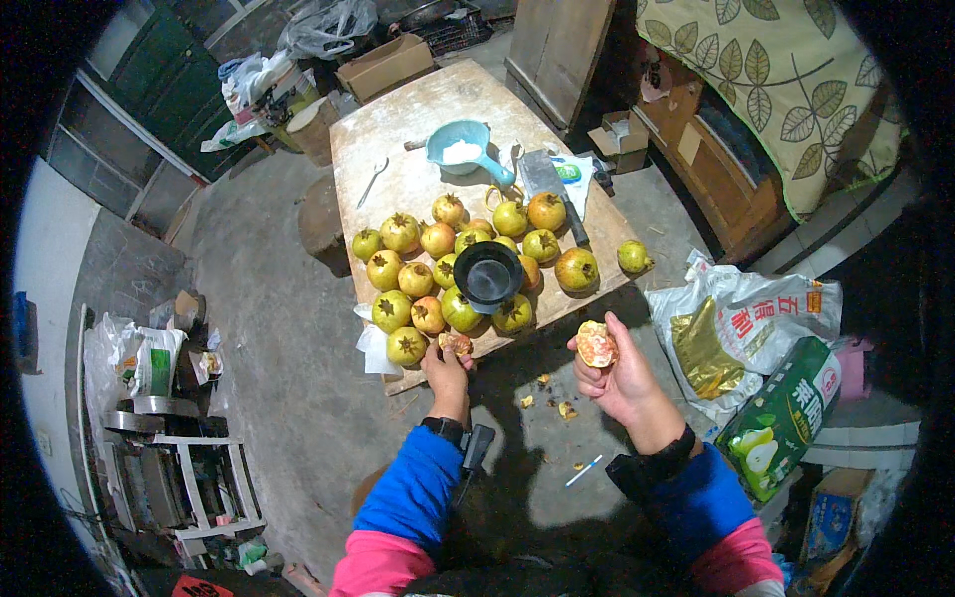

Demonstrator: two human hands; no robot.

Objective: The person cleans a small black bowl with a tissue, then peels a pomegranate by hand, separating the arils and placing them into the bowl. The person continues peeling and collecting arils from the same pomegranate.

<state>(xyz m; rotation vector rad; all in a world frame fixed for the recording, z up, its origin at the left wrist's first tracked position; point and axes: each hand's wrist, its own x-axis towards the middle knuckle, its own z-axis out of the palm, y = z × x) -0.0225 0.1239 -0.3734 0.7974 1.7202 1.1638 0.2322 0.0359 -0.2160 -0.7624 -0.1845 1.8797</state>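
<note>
Below the near edge of the wooden table (pixel 448 82), my left hand (pixel 448 377) grips an opened pomegranate piece (pixel 455 344). My right hand (pixel 615 373), off to the right and away from the table, holds another opened pomegranate piece (pixel 597 344) with its inside showing. Several whole pomegranates (pixel 401 232) cover the near half of the table. Among them stands a round black bowl (pixel 489 274), dark inside. Farther back, a light-blue plastic ladle (pixel 466 142) holds something white. A cleaver (pixel 543 175) lies to its right, and a metal spoon (pixel 372 182) to its left.
One pomegranate (pixel 634 256) rests at the table's right corner. Peel scraps (pixel 567 410) and a thin white-and-blue stick (pixel 583 471) lie on the floor. A white sack (pixel 753 313) and a green carton (pixel 783 418) are at right. A wooden stump stool (pixel 322 220) stands left of the table.
</note>
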